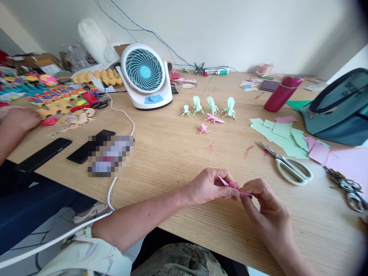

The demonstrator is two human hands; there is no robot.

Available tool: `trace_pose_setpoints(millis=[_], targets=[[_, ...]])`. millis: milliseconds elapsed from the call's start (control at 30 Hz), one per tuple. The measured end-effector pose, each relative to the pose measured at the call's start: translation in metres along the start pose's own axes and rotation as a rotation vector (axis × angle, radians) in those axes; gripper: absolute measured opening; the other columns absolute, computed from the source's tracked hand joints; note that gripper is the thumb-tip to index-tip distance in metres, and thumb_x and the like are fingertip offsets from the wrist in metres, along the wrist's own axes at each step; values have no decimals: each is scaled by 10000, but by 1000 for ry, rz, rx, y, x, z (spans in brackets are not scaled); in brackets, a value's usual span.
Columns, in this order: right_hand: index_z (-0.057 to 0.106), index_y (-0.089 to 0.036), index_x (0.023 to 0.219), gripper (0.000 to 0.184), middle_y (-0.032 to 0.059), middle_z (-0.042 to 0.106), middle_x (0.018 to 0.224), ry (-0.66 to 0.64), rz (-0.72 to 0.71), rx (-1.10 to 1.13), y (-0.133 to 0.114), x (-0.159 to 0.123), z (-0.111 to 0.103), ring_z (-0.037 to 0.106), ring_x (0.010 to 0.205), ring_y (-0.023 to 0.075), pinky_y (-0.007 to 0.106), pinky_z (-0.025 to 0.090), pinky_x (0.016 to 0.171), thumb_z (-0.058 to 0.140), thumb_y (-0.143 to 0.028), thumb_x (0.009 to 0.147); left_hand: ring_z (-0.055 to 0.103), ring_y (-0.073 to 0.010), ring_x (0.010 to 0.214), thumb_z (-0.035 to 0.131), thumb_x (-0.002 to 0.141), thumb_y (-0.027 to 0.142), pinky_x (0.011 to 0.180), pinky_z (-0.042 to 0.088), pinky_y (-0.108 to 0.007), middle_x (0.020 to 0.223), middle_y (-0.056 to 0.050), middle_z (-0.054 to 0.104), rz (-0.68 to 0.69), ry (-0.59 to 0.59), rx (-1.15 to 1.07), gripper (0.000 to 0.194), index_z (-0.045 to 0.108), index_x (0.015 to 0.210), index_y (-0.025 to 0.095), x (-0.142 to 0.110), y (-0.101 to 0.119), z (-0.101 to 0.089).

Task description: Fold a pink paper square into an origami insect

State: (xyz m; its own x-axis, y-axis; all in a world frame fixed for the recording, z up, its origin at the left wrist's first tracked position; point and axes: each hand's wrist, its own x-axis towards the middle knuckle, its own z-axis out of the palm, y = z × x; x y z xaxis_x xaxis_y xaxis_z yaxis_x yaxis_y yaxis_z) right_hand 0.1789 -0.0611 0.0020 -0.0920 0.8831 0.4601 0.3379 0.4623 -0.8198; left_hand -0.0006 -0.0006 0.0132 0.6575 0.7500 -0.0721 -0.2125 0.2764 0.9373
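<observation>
Between my two hands is a small folded piece of pink paper (233,184), with narrow points sticking out. My left hand (214,186) pinches its left part between thumb and fingers. With thumb and forefinger, my right hand (263,203) grips a thin pink point at the other end. Both hands are just above the table's front part, and the fingers hide some of the folds. Beyond them stand two pink origami insects (214,119) and several pale green origami insects (211,104) in a row.
White-handled scissors (293,168) lie right of my hands, near green paper pieces (283,132) and keys (347,186). A red bottle (283,94) and teal bag (339,109) stand behind. A fan (146,76) and phones (44,153) are left, near another person's hand (21,122).
</observation>
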Motion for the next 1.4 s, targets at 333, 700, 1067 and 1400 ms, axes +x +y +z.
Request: trace_pose_setpoints(millis=[333, 700, 1067, 1400], targets=[[601, -224, 814, 148, 0, 530, 751, 18, 246, 76, -5, 5, 0, 478, 695, 157, 293, 388, 628, 603, -299, 942, 619, -125, 746, 725, 863, 284, 688, 474, -220, 789, -37, 676, 347, 103, 531, 161, 718, 847, 124, -7, 14, 3], [671, -218, 907, 267, 17, 552, 814, -183, 492, 349, -8, 10, -11, 474, 770, 172, 296, 385, 710, 585, -469, 930, 649, -136, 845, 604, 947, 187, 786, 514, -244, 881, -55, 699, 594, 44, 836, 99, 699, 939, 160, -7, 14, -9], [633, -196, 754, 339, -9, 513, 675, -137, 641, 448, -6, 15, -9, 417, 658, 138, 266, 331, 622, 679, -520, 844, 640, -133, 816, 640, 928, 182, 760, 508, -242, 846, -52, 702, 601, -5, 805, 79, 708, 930, 143, -4, 13, -5], [661, -190, 768, 393, 9, 538, 682, -200, 731, 422, -11, 21, -16, 450, 643, 145, 264, 363, 589, 710, -579, 768, 654, -139, 839, 613, 934, 169, 788, 515, -242, 879, -66, 714, 613, 13, 841, 112, 722, 934, 143, -4, 12, -5]])
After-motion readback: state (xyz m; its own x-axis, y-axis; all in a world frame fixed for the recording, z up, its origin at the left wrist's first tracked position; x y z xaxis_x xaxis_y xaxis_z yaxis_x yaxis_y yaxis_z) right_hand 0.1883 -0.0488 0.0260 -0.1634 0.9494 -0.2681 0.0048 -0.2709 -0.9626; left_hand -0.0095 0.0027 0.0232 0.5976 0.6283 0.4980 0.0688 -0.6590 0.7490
